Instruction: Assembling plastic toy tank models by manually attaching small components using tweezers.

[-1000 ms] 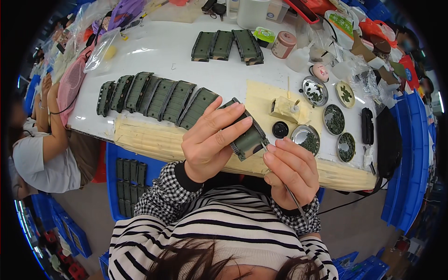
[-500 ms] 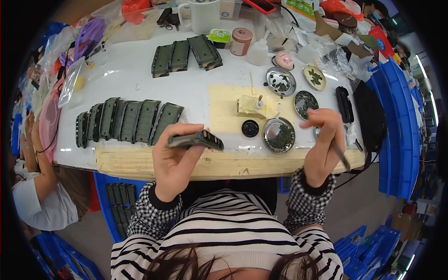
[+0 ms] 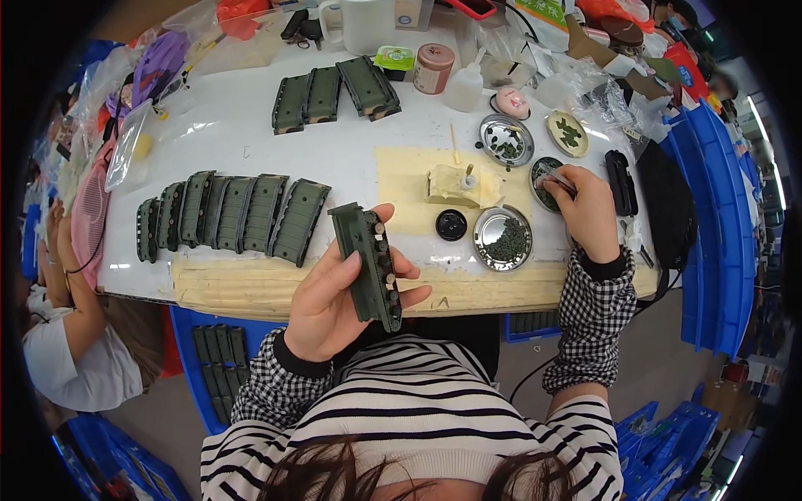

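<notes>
We see the left hand (image 3: 334,301) grasping a dark green tank hull (image 3: 369,265) above the table's near edge; the right hand (image 3: 585,210) pinches tweezers (image 3: 555,179) over a small metal dish (image 3: 547,182). A row of green hulls (image 3: 230,215) lies on the white table (image 3: 251,142), well left.

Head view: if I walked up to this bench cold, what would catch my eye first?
Probably the dark green model tank hull held up in the left hand in the middle, wheels showing along its edge. Behind it, a fanned row of matching green hulls lies on the white table. To the right, the right hand dips tweezers into one of several round metal dishes of tiny green parts.
</notes>
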`<action>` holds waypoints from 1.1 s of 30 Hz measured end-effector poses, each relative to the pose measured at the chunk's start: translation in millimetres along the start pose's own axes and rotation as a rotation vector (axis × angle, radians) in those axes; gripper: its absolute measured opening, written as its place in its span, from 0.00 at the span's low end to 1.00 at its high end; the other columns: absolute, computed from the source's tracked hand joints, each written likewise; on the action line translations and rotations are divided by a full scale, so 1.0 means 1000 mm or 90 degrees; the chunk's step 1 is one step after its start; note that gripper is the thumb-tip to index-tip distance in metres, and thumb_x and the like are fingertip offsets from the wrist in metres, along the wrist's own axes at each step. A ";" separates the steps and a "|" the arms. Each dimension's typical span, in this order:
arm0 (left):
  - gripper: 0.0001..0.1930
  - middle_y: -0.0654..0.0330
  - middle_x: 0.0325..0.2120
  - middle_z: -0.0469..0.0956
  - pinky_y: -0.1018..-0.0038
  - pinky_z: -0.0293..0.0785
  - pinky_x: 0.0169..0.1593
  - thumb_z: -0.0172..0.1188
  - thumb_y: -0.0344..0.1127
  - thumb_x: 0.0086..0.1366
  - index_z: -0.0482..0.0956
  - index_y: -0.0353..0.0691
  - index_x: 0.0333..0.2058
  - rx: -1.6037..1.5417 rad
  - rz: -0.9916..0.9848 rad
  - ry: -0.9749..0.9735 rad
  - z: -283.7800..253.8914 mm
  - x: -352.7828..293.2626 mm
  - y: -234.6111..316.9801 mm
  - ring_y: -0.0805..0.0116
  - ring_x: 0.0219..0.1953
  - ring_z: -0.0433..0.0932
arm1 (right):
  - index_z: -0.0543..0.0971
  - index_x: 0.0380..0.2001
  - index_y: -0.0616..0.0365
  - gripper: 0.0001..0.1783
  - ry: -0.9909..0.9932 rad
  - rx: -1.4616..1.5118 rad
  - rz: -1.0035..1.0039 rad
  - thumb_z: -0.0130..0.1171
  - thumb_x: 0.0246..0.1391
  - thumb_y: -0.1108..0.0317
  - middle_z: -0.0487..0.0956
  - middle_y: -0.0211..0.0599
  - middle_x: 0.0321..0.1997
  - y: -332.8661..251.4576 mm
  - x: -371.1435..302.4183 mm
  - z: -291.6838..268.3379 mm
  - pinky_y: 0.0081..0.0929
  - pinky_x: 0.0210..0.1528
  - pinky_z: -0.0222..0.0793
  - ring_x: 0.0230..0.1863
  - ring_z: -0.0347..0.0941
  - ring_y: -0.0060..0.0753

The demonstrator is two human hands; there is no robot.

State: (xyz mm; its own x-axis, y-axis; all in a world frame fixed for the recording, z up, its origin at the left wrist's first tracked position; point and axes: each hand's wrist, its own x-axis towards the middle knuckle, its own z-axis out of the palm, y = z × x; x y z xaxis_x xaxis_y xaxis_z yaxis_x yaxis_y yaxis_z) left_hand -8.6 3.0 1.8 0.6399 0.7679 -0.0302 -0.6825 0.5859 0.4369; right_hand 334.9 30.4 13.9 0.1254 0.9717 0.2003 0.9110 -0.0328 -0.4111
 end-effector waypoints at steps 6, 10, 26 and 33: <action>0.29 0.46 0.55 0.67 0.46 0.61 0.64 0.39 0.46 0.74 0.46 0.41 0.67 -0.096 -0.054 -0.005 0.005 0.002 0.002 0.54 0.60 0.67 | 0.77 0.31 0.64 0.09 0.035 0.024 -0.048 0.63 0.49 0.70 0.78 0.48 0.27 0.005 0.002 0.002 0.37 0.32 0.69 0.29 0.75 0.49; 0.33 0.48 0.53 0.67 0.50 0.63 0.64 0.46 0.49 0.72 0.47 0.39 0.68 -0.068 -0.029 -0.016 -0.002 -0.002 -0.002 0.57 0.56 0.71 | 0.75 0.32 0.65 0.09 0.012 0.034 0.020 0.62 0.49 0.72 0.78 0.48 0.25 -0.006 0.001 -0.006 0.34 0.30 0.68 0.26 0.74 0.49; 0.28 0.49 0.50 0.73 0.66 0.79 0.49 0.51 0.35 0.71 0.52 0.37 0.65 0.139 -0.048 0.219 0.014 0.000 0.002 0.62 0.46 0.79 | 0.81 0.35 0.66 0.08 0.089 0.116 -0.001 0.63 0.48 0.77 0.82 0.46 0.28 0.005 -0.009 -0.005 0.24 0.29 0.70 0.23 0.77 0.30; 0.22 0.49 0.58 0.64 0.68 0.75 0.55 0.47 0.28 0.71 0.57 0.39 0.62 0.298 0.070 0.149 0.020 -0.001 -0.004 0.60 0.51 0.76 | 0.82 0.37 0.63 0.11 0.139 0.146 -0.101 0.62 0.47 0.82 0.82 0.38 0.31 -0.009 -0.016 -0.010 0.20 0.25 0.64 0.19 0.70 0.25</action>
State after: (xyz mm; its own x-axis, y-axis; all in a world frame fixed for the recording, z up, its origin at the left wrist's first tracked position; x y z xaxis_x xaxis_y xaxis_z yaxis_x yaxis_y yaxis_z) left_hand 0.1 -5.2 17.7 0.4405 0.8870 -0.1384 -0.4757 0.3614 0.8019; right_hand 328.8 12.4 22.7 0.0928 0.8864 0.4535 0.8167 0.1928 -0.5439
